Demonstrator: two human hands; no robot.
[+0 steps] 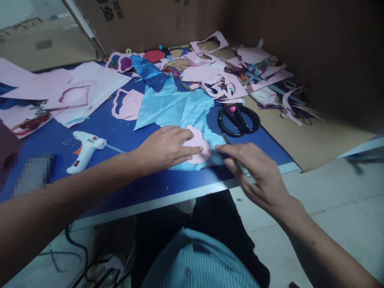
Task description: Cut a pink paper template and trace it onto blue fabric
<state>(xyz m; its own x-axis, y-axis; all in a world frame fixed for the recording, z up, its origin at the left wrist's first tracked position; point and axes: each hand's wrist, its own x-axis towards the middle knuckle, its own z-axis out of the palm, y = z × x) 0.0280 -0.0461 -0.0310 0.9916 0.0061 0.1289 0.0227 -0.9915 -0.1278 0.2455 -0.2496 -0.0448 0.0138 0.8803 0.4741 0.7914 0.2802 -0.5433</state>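
Observation:
My left hand (pixel 168 146) lies spread over a pink paper cutout (pixel 198 136) with rounded lobes, its thumb and fingers pressing it down. Beneath the cutout is a piece of shiny light blue cloth (pixel 177 106), creased and uneven at its edges. Just right of the cutout, my right hand (pixel 255 170) is closed around a slim pen-like tool (pixel 244 169); the fingers cover most of it, so its exact kind is unclear. Black-handled scissors (pixel 240 120) rest beyond my right hand, beside the cloth.
A white glue gun (pixel 87 150) lies left on the blue tabletop (pixel 120 196). Pink paper sheets (pixel 39 86) are at the left. Paper scraps (pixel 222 76) pile up at the back, before a cardboard wall (pixel 144 24). Cables (pixel 85 256) hang below the table's front edge.

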